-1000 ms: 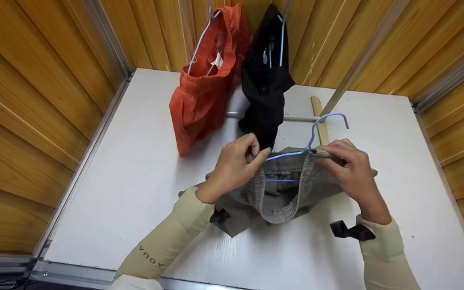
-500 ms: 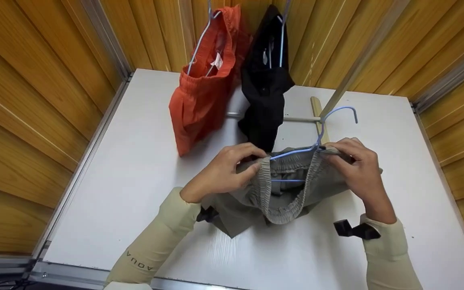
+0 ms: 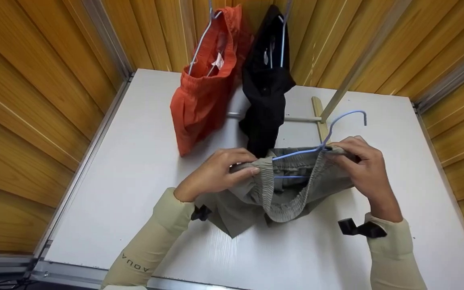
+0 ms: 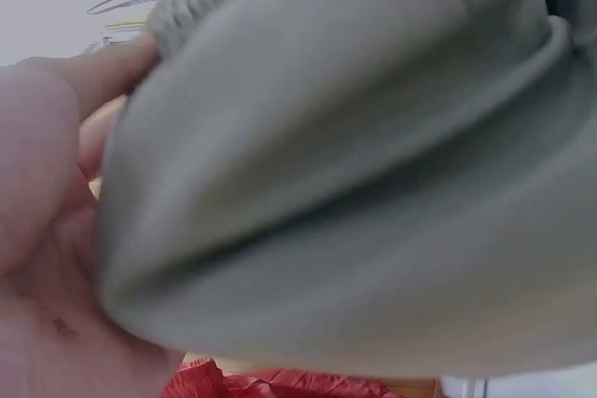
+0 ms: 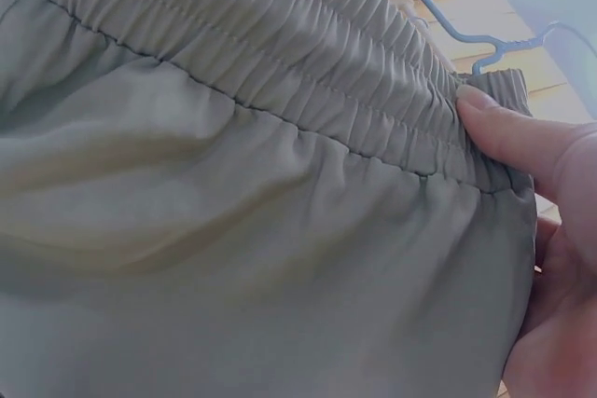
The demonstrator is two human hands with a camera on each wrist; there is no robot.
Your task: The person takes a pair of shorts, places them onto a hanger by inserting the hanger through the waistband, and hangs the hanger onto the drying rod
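Note:
Grey-green pants with a gathered elastic waistband (image 3: 284, 213) hang between my two hands, the waist opening facing up. Inside the opening runs a blue wire hanger (image 3: 296, 154), its hook sticking up toward the back right. My left hand (image 3: 216, 171) pinches the left side of the waistband between thumb and fingers. On the right side, near the hanger's neck, my right hand (image 3: 361, 163) grips the waistband, thumb in front. The right wrist view shows that thumb (image 5: 504, 128) pressed on the gathered band. Cloth (image 4: 326, 174) fills most of the left wrist view.
Behind the pants hang an orange-red garment (image 3: 199, 100) and a black garment (image 3: 266, 96), each on a wire hanger. A wooden rack (image 3: 320, 121) with a crossbar stands on the white table (image 3: 135, 149). Wood-panelled walls (image 3: 26, 100) enclose the sides and back.
My left hand has moved left and down along the waistband, its curled fingers now extended further over the cloth. The hanger and my right hand have shifted slightly right.

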